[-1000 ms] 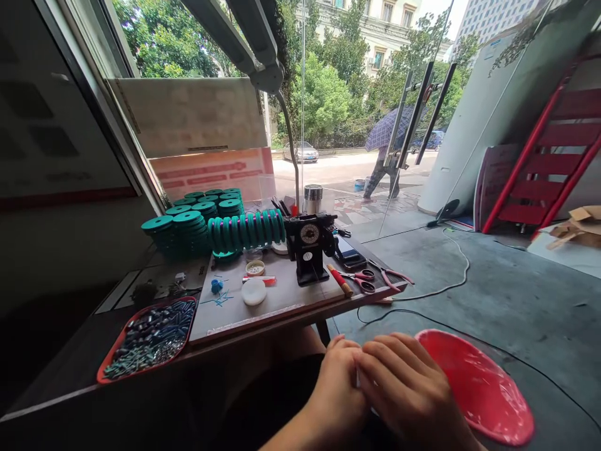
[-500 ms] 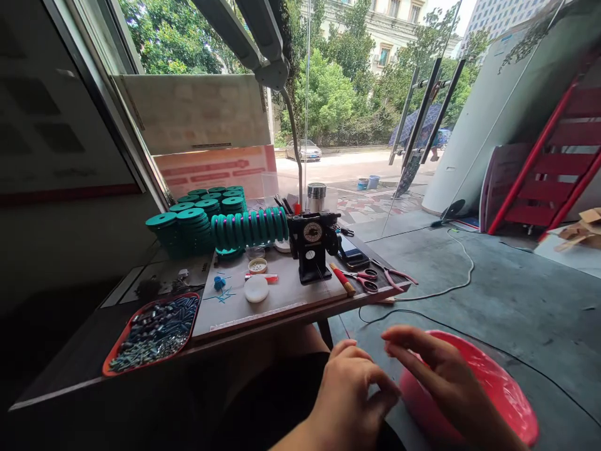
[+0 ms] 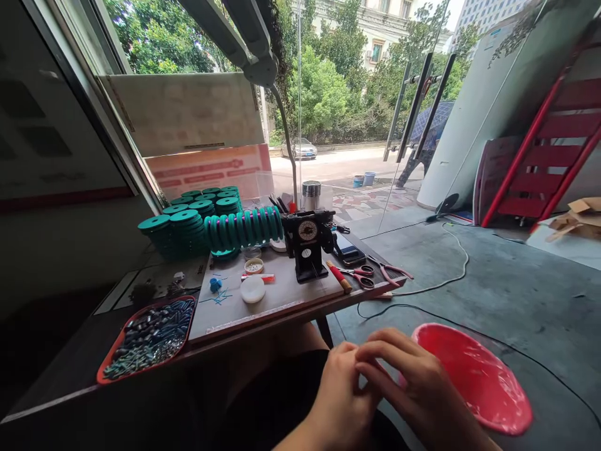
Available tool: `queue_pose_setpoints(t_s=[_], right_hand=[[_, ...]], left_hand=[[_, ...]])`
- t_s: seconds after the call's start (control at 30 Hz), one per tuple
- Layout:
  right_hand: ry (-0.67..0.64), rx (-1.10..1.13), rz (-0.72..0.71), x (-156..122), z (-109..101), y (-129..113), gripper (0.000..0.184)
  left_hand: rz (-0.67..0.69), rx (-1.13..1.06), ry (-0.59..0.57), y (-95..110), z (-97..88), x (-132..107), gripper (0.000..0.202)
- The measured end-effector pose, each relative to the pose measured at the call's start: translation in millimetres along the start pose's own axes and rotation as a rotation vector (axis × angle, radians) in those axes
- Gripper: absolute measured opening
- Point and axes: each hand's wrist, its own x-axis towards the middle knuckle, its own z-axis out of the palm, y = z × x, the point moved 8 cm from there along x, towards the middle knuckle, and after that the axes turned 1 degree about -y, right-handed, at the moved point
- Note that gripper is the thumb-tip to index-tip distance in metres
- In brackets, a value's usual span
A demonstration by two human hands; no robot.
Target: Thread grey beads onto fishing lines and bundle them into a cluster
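Low in front of my lap, my left hand [image 3: 345, 388] is closed, its fingertips turned toward the table edge. A faint thin thread [image 3: 339, 326] runs from the table side down to those fingertips. Over it lies my right hand [image 3: 413, 379], its fingers bent and pressed together against the left hand; whatever they may pinch is hidden. Above both hands stands a small black winding machine [image 3: 308, 244] with a round dial. A row of green spools [image 3: 244, 228] extends from its left side.
Scissors [image 3: 361, 275], pliers [image 3: 387, 270], a red-handled tool [image 3: 339, 277] and a phone [image 3: 350, 250] lie at the table's right. An orange tray [image 3: 101, 369] holds small metal parts. A white round lid [image 3: 252, 290] lies near the front edge. A pink basin [image 3: 521, 419] stands on the floor, right.
My right hand has moved left and down from above the basin onto my left hand, and its fingers have bent. The view has shifted slightly.
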Motion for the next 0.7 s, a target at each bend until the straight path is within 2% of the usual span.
queue_pose_setpoints(t_s=[0.13,0.27,0.37,0.53,0.63,0.7], right_hand=[[-0.021,0.168,0.148,-0.9,6.5,13.8,0.016],[-0.068,0.224,0.185,-0.9,10.1,15.9,0.012],[-0.060,0.207,0.207,-0.2,8.3,16.2,0.016],[-0.074,0.206,0.206,0.9,9.4,13.0,0.015],[-0.014,0.170,0.202,1.1,5.4,20.7,0.016],[0.051,0.163,0.231,0.6,2.3,34.9,0.018]], left_hand=[[0.009,0.010,0.023,-0.8,-3.0,-1.7,0.011],[0.027,0.040,0.023,-1.2,-2.4,-2.4,0.016],[0.034,0.058,0.012,-0.3,-1.7,-1.9,0.020],[0.042,0.081,0.009,2.1,-3.4,-1.4,0.012],[0.039,0.087,0.020,2.4,-3.5,-1.8,0.009],[0.093,0.114,0.025,5.7,-1.6,-2.9,0.007]])
